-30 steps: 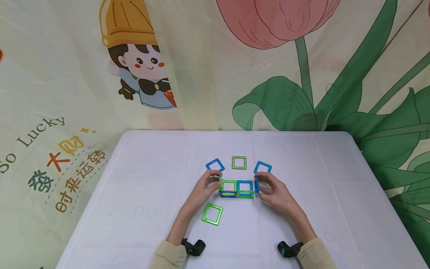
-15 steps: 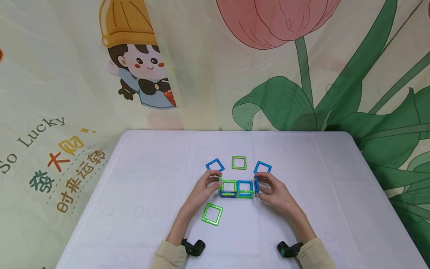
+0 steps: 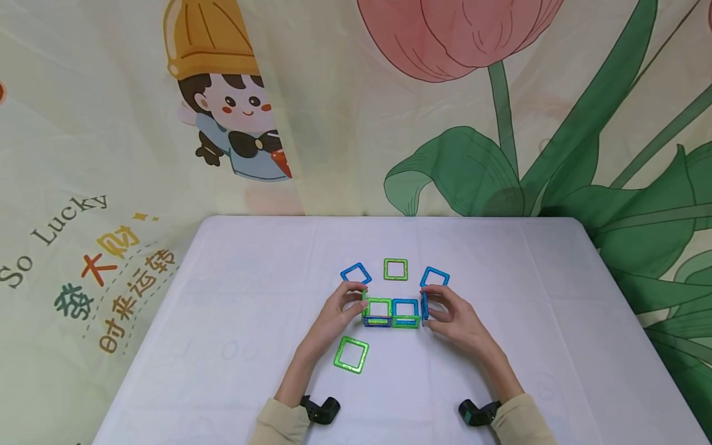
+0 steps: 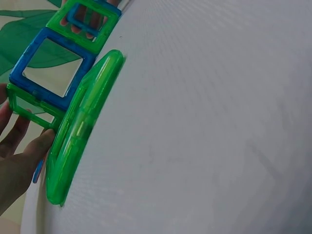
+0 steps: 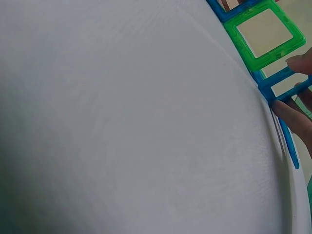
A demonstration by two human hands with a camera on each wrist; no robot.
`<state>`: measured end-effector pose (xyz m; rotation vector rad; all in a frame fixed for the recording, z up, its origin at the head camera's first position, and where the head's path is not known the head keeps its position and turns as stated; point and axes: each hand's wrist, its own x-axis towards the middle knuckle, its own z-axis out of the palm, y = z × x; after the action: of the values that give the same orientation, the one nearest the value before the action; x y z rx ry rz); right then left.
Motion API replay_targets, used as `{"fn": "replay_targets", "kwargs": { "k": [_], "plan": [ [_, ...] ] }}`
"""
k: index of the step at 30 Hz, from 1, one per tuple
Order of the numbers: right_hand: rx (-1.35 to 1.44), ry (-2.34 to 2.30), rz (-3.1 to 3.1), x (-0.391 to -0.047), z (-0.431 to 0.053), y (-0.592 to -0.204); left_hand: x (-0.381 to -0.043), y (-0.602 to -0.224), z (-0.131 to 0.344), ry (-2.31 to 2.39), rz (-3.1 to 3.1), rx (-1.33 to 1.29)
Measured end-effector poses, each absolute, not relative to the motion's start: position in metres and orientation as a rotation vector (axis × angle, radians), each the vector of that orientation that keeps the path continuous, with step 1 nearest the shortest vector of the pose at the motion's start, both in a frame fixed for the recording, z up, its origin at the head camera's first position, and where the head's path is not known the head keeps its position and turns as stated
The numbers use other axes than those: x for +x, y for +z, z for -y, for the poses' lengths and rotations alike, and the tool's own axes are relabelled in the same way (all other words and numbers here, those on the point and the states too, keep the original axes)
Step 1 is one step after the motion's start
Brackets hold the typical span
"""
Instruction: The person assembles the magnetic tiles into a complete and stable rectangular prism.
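Blue and green square magnetic tiles stand joined in a low box mid-table. Its front wall has a blue tile (image 4: 29, 53) on the left and a green tile (image 5: 239, 41) on the right; behind them stand a green back tile (image 3: 380, 300) and a blue back tile (image 3: 405, 301). My left hand (image 3: 338, 313) pinches an upright green end tile (image 4: 36, 101) at the left end. At the right end, my right hand (image 3: 457, 318) holds an upright blue end tile (image 3: 425, 306) by its edges. In the head view, a narrow gap shows between that tile and the front wall.
A loose green tile (image 3: 340, 351) lies in front of the box, near my left forearm. Behind the box lie a blue tile (image 3: 364, 271), a green tile (image 3: 396, 260) and another blue tile (image 3: 439, 271). The white table (image 3: 267, 259) meets a printed cloth backdrop (image 3: 334, 123).
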<state>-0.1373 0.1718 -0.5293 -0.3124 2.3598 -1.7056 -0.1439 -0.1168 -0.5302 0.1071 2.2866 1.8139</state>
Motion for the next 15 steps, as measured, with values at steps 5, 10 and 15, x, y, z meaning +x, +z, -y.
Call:
{"fn": "replay_targets", "kwargs": {
  "k": [5,10,15],
  "plan": [
    [-0.31,-1.702,-2.362,-0.1369,-0.1715,-0.5291,-0.1435,-0.5298,0.1167,1.816,-2.287,0.108],
    [-0.308,-1.698,-2.367,-0.1369,-0.1706,-0.5287,-0.1436,-0.5296,0.1165,1.821,-2.279,0.096],
    [-0.311,-1.7,-2.364,-0.1373,-0.1697,-0.5293,-0.1434,-0.5288,0.1162,1.822,-2.277,0.097]
  ]
}}
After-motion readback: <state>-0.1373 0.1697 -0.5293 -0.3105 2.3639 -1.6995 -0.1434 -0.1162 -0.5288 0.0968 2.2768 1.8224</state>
